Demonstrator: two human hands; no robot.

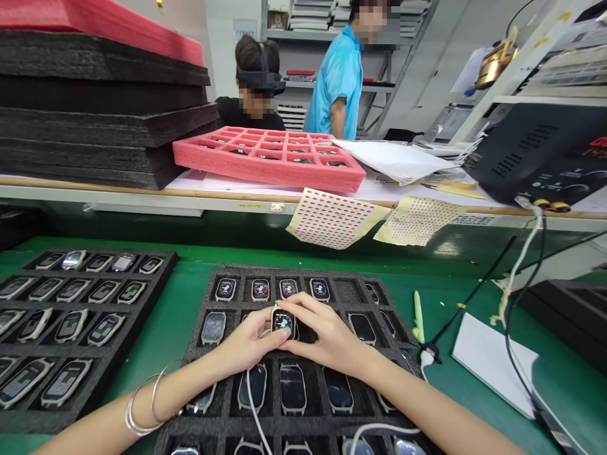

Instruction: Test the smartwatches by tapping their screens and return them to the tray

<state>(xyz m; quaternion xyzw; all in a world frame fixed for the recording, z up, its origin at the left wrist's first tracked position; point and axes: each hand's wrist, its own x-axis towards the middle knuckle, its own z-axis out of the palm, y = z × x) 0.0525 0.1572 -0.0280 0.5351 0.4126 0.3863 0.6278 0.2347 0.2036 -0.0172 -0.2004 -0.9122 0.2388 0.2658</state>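
A green table (194,253) spans the scene, and above its far side runs a shelf (227,203), where a tall stack of foam (85,120) stands at the left. On the table, the middle tray (349,291) of black foam carries watches in its pockets, four in the far row with lit screens, while the left tray (164,266) holds more. Beyond the shelf are a person in a blue shirt (334,82) and another wearing a headset (260,81). A dark box (526,145) with red digits sits at the shelf's right, and a red tray (265,167) lies in its middle (two dotted sheets (334,221) hang over the edge nearby). A white pad (493,363) lies on the table at right. Over the middle tray, the left hand (251,344) pinches a watch (283,319), thumb across the low part of its lit screen, and the right hand (327,328) grips its far and right sides with bent fingers. Right of that tray lies a green pen (418,313). A thin white cable (253,411) runs from beneath the left hand toward the near edge; its far end is hidden.
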